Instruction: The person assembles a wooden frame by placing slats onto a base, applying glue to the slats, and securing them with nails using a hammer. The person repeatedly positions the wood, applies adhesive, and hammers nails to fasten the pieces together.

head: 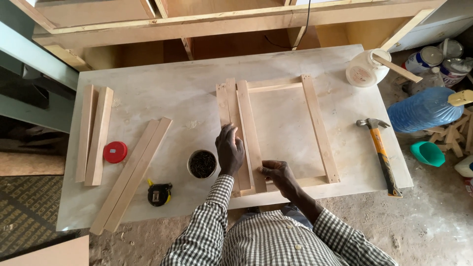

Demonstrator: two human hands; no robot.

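Observation:
A rectangular frame of pale wood slats lies flat on the worktable. Two more slats lie side by side along its left side. My left hand presses palm down on these left slats, fingers together. My right hand rests at the frame's near left corner, fingertips pinching the lower end of a slat. Whether anything small sits between the fingers is hidden.
A cup of dark nails stands left of my left hand. A tape measure, a red lid and loose slats lie farther left. A hammer lies right; a glue pot stands at the far right corner.

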